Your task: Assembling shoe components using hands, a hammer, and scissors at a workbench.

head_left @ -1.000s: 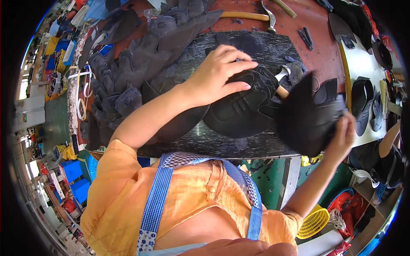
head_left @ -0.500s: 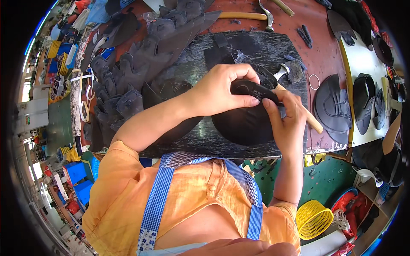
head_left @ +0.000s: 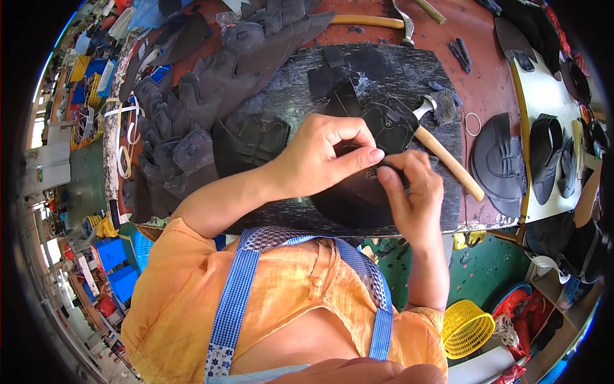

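Note:
My left hand (head_left: 334, 152) is closed in a pinch, with thumb and fingertips on the edge of a black shoe upper (head_left: 350, 200). Close beside it, my right hand (head_left: 414, 191) pinches the same edge, its fingers curled. The upper's lower part spreads over the black board (head_left: 291, 221) beneath my wrists; its pinched edge is mostly hidden by my fingers. Just beyond my hands lies another black shoe piece (head_left: 389, 125) with stitched lines. A hammer (head_left: 451, 163) with a wooden handle rests to the right, its metal head by that piece.
Dark shoe pieces (head_left: 192, 150) are heaped on the left, with another stitched black upper (head_left: 262, 137) beside them. Flat black uppers (head_left: 497, 157) lie at the right, near a white board (head_left: 547, 182). A second wooden-handled tool (head_left: 368, 21) lies at the back. A yellow basket (head_left: 465, 326) stands below.
Both hands have come nearer to me and slightly left. The upper's edge, earlier folded up with its surface showing between my hands, is now turned lower, uncovering the stitched piece behind.

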`<state>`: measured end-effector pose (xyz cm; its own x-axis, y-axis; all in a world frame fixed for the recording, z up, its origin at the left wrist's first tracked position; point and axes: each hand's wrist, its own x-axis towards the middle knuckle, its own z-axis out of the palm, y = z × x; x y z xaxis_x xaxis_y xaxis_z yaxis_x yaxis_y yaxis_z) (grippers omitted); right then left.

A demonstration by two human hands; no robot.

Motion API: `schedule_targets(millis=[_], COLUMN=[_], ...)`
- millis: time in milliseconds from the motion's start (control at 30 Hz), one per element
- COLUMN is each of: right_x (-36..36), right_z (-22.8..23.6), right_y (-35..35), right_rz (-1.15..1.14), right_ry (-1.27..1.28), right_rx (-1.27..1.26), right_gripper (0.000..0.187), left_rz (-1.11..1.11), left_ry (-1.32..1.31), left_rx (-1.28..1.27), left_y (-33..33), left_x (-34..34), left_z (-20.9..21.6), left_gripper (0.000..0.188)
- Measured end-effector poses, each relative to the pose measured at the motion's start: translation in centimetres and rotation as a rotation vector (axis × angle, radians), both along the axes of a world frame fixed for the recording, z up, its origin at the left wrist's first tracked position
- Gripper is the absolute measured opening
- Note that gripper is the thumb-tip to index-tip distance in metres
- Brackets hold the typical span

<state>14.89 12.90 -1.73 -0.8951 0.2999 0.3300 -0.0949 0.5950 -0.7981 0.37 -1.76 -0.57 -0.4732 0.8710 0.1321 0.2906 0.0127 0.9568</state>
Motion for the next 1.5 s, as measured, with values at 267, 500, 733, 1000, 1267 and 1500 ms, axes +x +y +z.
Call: schedule_targets(millis=[267, 500, 733, 1000, 1267, 1500], right_x=[0.3, 1.3, 7.8, 8.0, -0.4, 0.2], right_z=[-1.7, -1.9, 1.2, 0.1, 0.0, -0.1], right_y=[0.4, 2.2, 11.5, 18.4, 3.1, 1.5], right_rz=[-0.009, 0.055, -0.420, -0.632, -0.120, -0.097], right_ry=[0.055, -0.259, -0.084, -0.118, -0.176, -0.191], right_rx=[-0.255, -0.871, -0.408, 0.167, 0.054, -0.394], right_gripper=[0.013, 0.013, 0.025, 0.045, 0.029, 0.018], left_rz=[0.049, -0.141, -0.005, 0.007, -0.141, -0.099], left_ry=[-0.175, -0.465, 0.361, 0.756, -0.102, -0.077], left_rx=[-0.055, -0.130, -0.031, -0.145, -0.148, -0.129], left_y=[1.0, 0.5, 2.3, 3.6, 2.2, 2.0], left_x=[0.2, -0.7, -4.6, -4.1, -2.3, -1.8], left_z=[0.0, -0.5, -1.3, -4.7, -0.4, 1.0], left_gripper=[0.024, 0.019, 0.040, 0.046, 0.024, 0.015])
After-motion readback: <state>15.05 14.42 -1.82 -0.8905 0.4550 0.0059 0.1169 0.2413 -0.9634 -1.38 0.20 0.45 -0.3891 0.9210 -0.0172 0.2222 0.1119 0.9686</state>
